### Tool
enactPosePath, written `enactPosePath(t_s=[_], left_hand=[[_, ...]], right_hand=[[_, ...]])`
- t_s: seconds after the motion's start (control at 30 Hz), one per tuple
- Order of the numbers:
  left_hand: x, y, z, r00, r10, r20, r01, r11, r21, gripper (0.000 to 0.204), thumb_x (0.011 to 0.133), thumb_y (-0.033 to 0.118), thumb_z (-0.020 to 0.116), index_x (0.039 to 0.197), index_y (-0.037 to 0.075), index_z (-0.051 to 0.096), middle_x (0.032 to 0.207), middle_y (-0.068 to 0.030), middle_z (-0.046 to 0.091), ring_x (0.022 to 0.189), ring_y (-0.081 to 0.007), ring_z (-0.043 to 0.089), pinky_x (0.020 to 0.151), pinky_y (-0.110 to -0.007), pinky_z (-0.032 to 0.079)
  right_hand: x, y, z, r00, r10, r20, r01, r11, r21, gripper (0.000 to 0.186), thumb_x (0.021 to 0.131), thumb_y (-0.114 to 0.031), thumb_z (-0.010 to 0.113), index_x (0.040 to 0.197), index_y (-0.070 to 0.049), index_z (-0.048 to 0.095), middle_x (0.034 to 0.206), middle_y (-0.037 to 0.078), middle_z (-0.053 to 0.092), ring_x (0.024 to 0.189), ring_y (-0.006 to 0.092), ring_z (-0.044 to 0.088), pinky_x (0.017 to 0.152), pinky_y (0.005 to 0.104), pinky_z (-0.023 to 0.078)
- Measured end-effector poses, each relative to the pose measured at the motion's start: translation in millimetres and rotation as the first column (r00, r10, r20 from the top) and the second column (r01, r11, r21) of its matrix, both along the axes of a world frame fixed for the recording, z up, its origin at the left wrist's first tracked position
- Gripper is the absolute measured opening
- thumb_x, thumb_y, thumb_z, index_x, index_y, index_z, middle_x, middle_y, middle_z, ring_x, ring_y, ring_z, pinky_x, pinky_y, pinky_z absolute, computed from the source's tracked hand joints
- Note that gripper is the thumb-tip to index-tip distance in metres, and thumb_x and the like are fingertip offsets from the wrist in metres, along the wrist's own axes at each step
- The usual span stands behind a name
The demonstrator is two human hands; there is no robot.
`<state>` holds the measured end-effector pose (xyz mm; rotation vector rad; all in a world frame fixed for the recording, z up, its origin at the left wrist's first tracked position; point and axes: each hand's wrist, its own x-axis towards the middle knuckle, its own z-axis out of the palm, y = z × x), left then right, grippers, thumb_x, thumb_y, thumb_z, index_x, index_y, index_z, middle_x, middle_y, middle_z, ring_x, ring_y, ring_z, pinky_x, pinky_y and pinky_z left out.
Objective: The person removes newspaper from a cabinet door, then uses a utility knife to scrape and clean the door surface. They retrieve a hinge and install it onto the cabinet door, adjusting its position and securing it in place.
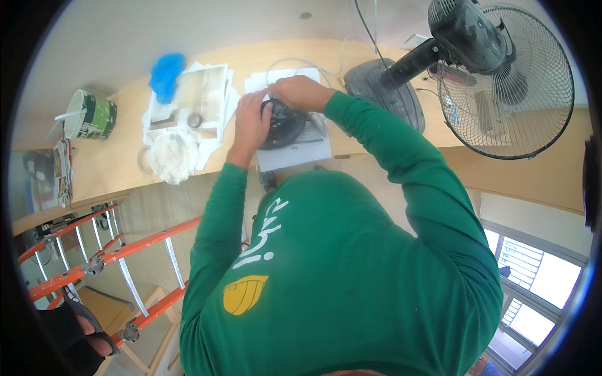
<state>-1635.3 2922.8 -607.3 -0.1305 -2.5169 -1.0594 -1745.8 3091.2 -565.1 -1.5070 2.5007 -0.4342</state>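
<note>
A black rounded object [283, 126] with greyish smudges lies over white sheets [295, 156] on the wooden desk; its exact kind is unclear. My left hand [252, 122] grips its left edge, thumb over the top and fingers pointing away from me. At the far edge of the object, my right hand [302, 93] is closed with curled fingers close to my left fingertips. Whatever those fingers pinch is hidden. A pale flat item [318, 123] shows just right of the black object.
A dusty black fan [401, 78] stands on the desk's right. Left are papers [207, 94], a tape roll [195, 120], a blue plastic bundle [165, 75], a crumpled white bag [172, 156] and a green-white bucket [91, 116]. An orange ladder [113, 255] occupies the lower left.
</note>
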Motion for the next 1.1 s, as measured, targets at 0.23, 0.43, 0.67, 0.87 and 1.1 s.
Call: enactPosePath(t_s=[0.23,0.43,0.67,0.87,1.1], left_hand=[[-10,-32,1,0.941,-0.22,0.255,0.162,0.96,0.23,0.028,0.098,0.022,0.063,0.111,-0.002,0.07,0.105,-0.0204,0.072,0.097,-0.0296,0.069,0.087,-0.035,0.052],[0,-61,8,0.892,-0.191,0.409,0.01,0.915,0.404,0.03,0.099,0.02,0.064,0.118,-0.003,0.068,0.102,-0.0124,0.073,0.095,-0.0193,0.066,0.089,-0.034,0.051],[-5,-36,88,0.887,-0.341,0.311,0.355,0.935,0.012,0.016,0.092,0.011,0.069,0.101,-0.002,0.073,0.092,-0.0171,0.071,0.083,-0.0291,0.068,0.08,-0.035,0.052],[1,-54,90,0.915,-0.285,0.285,0.195,0.932,0.305,0.02,0.098,0.013,0.066,0.105,-0.004,0.071,0.089,-0.0039,0.067,0.084,-0.0118,0.059,0.078,-0.028,0.049],[1,-20,96,0.977,-0.105,0.186,-0.001,0.869,0.495,0.03,0.105,0.024,0.059,0.106,-0.005,0.07,0.093,-0.0046,0.069,0.083,-0.0115,0.06,0.076,-0.027,0.05]], right_hand=[[12,36,-5,0.992,-0.034,-0.12,0.01,0.98,-0.2,0.013,0.091,-0.011,0.054,0.102,-0.005,0.058,0.1,0.015,0.062,0.1,0.0345,0.063,0.081,0.0468,0.054],[45,55,-37,0.979,-0.196,-0.063,0.162,0.92,-0.358,0.016,0.09,-0.012,0.056,0.105,-0.007,0.057,0.099,0.015,0.061,0.101,0.0356,0.062,0.082,0.0452,0.054],[53,29,11,0.966,-0.108,-0.235,-0.059,0.792,-0.608,0.015,0.086,-0.017,0.058,0.098,-0.008,0.058,0.094,0.01,0.059,0.092,0.03,0.062,0.075,0.0416,0.054],[78,61,-1,0.944,-0.217,-0.247,0.007,0.765,-0.644,0.011,0.086,-0.014,0.058,0.096,-0.009,0.056,0.091,0.009,0.055,0.09,0.0293,0.061,0.075,0.0397,0.053],[71,87,-70,0.808,-0.587,0.051,0.557,0.732,-0.392,0.043,0.087,-0.035,0.068,0.112,-0.001,0.061,0.108,0.017,0.06,0.106,0.0367,0.059,0.09,0.0477,0.049]])
